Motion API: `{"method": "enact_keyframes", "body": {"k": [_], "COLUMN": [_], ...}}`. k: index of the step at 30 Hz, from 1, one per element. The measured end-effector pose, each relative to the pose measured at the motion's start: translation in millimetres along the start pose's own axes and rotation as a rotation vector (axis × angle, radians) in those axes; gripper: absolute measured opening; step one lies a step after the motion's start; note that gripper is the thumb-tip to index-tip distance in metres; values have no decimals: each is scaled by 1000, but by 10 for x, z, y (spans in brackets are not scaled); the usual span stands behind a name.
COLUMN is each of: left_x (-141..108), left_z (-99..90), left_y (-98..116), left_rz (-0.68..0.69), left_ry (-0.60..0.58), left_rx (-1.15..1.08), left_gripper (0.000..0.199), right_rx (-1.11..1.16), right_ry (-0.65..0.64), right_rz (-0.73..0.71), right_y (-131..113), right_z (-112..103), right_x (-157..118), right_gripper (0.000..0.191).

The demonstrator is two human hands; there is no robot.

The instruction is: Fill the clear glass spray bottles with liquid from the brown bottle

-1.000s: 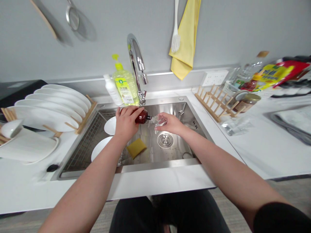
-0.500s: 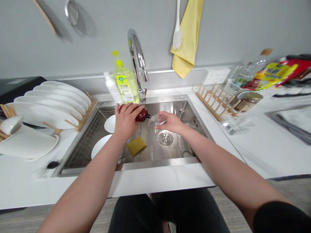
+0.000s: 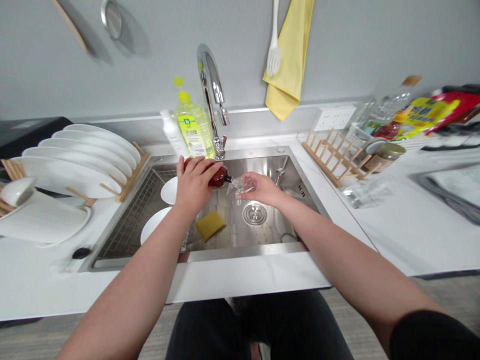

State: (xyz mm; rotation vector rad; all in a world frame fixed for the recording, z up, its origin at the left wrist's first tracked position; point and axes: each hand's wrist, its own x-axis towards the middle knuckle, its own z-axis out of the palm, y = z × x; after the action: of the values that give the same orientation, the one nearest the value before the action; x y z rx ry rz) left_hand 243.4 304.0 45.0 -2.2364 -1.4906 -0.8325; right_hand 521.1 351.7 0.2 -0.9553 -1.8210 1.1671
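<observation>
Above the sink, my left hand (image 3: 197,182) is wrapped over a reddish-brown bottle (image 3: 218,176) that lies sideways, its narrow dark neck pointing right. My right hand (image 3: 258,189) pinches a clear, see-through piece (image 3: 237,185) at the bottle's mouth. Whether this piece is thin plastic or glass, I cannot tell. Under the hands, a yellow sponge (image 3: 210,225) rests in the steel sink (image 3: 240,255), left of the drain (image 3: 255,213). Two white dishes (image 3: 153,225) on the sink's left side are partly hidden by my left arm and hand.
Behind the sink stand a chrome faucet (image 3: 210,90), a dish soap bottle (image 3: 193,130) and a white bottle (image 3: 174,134). White plates (image 3: 71,170) fill a wooden rack on the left. On the right are another wooden rack (image 3: 326,162), a jar (image 3: 384,159) and crumpled clear plastic (image 3: 365,194).
Both hands keep their hold over the sink. The clear piece and my right fingertips have shifted very slightly left; little else differs.
</observation>
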Motion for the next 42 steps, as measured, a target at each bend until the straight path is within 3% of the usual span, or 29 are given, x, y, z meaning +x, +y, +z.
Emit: {"method": "enact_keyframes", "body": {"k": [25, 42], "left_x": [-3, 6], "left_z": [-9, -30], "left_y": [2, -3], "left_rz": [-14, 16], "left_ry": [-1, 7], "left_rx": [30, 44], "left_gripper": [73, 70], "right_rx": [-32, -37], "right_ry": [21, 16], "right_rz": [-24, -47], "right_y": [130, 88], "right_z": [41, 29], "right_x": [59, 42], "right_gripper": [65, 65]}}
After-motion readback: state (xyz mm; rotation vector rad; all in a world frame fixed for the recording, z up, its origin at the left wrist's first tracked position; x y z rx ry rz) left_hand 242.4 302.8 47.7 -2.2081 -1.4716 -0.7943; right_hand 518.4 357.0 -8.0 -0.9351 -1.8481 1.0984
